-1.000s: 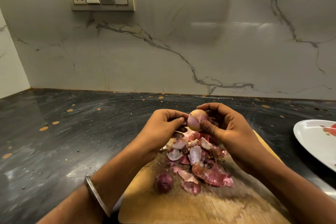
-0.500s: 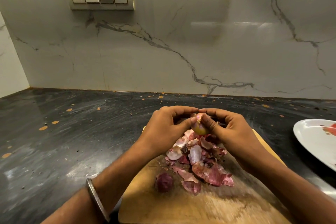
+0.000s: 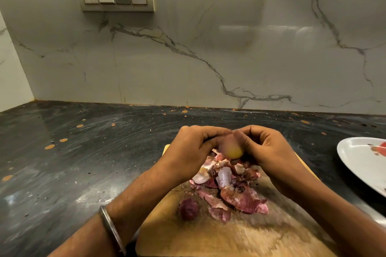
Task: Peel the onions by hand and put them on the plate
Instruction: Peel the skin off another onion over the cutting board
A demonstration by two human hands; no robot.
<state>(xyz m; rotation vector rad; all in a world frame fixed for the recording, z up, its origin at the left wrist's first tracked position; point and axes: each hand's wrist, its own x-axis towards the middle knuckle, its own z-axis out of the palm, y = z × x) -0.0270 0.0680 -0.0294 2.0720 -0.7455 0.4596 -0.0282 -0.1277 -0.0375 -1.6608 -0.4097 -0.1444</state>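
The onion [image 3: 230,149] sits between the two hands, raised above the cutting board [image 3: 229,236], pinched from both sides. The left hand [image 3: 194,150] curls its fingers over the top and presses its thumb against the onion's left flank; the right hand [image 3: 269,150] wraps it from the right, thumb lying down its front. Its pale yellowish end points down and toward the person, its pinker end up under the fingers, so its long axis runs roughly upright; blur hides finer detail. Below the hands lies a heap of onion skins [image 3: 229,190], and nearer the left wrist a small unpeeled onion [image 3: 188,208]. Well right of the right hand, a white plate [image 3: 359,165] rests on the dark bench [image 3: 73,162].
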